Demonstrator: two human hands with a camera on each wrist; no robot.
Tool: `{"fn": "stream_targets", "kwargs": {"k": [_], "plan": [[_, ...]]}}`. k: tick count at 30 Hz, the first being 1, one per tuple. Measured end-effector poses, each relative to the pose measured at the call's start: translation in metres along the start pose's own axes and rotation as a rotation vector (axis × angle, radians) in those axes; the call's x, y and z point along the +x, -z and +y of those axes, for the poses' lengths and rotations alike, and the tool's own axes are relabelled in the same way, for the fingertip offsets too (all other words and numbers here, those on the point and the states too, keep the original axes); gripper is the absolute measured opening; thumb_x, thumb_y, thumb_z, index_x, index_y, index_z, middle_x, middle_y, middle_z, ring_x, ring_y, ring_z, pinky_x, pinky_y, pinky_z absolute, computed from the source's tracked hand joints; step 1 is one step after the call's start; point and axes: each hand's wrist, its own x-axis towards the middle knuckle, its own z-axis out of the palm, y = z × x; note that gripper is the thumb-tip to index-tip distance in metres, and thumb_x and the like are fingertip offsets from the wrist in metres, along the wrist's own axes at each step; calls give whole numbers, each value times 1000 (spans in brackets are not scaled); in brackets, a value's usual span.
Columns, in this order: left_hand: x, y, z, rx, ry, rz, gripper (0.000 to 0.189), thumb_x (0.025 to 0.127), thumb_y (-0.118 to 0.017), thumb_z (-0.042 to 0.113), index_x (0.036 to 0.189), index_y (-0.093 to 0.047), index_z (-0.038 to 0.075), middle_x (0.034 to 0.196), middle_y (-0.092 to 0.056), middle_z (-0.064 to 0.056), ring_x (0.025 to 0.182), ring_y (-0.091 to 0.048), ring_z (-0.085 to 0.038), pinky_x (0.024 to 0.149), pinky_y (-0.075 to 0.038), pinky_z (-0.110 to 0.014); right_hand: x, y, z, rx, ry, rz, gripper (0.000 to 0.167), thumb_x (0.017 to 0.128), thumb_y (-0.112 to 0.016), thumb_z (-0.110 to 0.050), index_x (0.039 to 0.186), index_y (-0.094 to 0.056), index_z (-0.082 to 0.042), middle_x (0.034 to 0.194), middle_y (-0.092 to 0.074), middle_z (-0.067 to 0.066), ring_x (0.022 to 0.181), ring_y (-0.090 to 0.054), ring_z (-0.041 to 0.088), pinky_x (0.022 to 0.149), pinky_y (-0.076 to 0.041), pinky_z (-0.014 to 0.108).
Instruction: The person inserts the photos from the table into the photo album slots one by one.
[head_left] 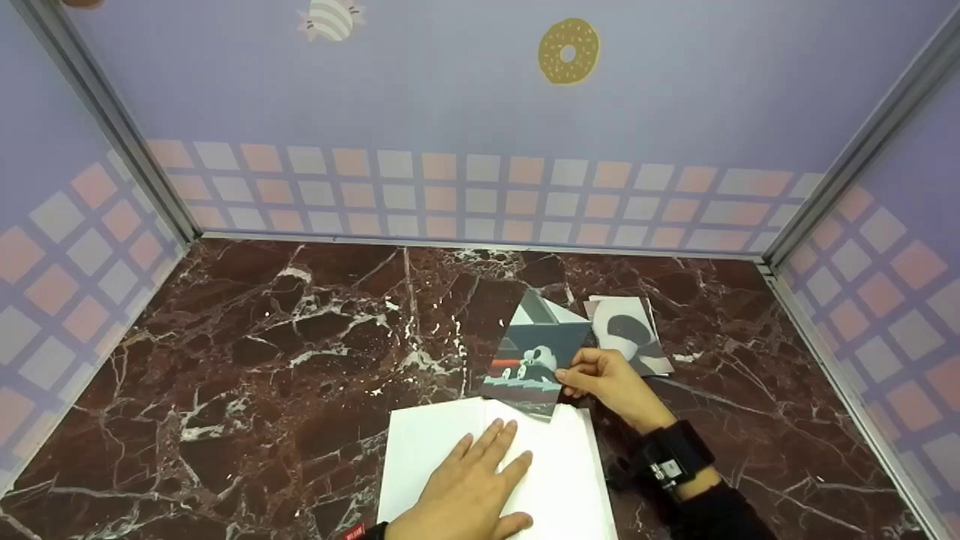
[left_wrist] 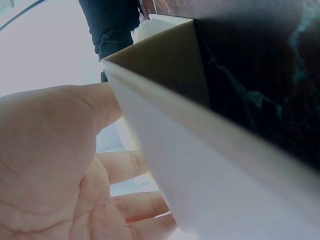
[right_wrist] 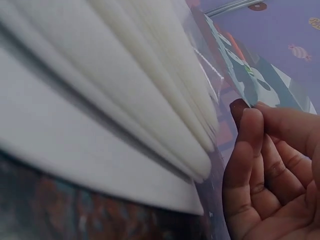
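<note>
Head — right hand pinches card.

Head view: white book cut off below; red tag lettering illegible.

Nothing legible. Small red rectangular tag on black wristband, behind the left hand's fingers: pale marks, unreadably small.

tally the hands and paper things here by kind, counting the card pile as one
Hands: 2 (left hand, right hand)
Open white book: 1
Held picture card: 1
Card pile: 1, cards inside not countable
Total: 5
</note>
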Motion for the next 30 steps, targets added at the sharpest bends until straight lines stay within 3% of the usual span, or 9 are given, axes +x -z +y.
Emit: {"fn": "stream_targets", "kwargs": {"k": [11,20,26,30], "plan": [[0,1,-1,-29,-2,-1,74,97,-68,63,156,-57,21,171,-42,-16,159,-41,-33,120,-47,-57,-2,6,-1,-88,-22,18,22,100,-76,-17,92,-67,2,77,-71,-4,68,-63,8,63,-53,20],[7,-31,-12,-36,-56,78,74,99,-63,66,156,-56,19,170,-42,-19,157,-43,-36,115,-49,-60,-3,10,-3,-130,25,7,27,100,-77,-17,89,-68,7,75,-70,-3,67,-62,9,60,-49,19],[4,-14,-6,-7,-33,42,75,98,-66,65,156,-57,20,171,-42,-18,158,-43,-35,118,-48,-58,-3,10,-3,-122,34,14,30,99,-77,-16,88,-67,9,74,-69,-3,66,-62,9,62,-53,20],[0,-3,-1,8,-16,21,74,97,-66,66,157,-56,22,172,-40,-15,159,-42,-32,120,-47,-56,-4,12,-5,-132,21,11,30,99,-77,-18,88,-68,8,73,-68,-3,66,-61,10,60,-49,19]]}}
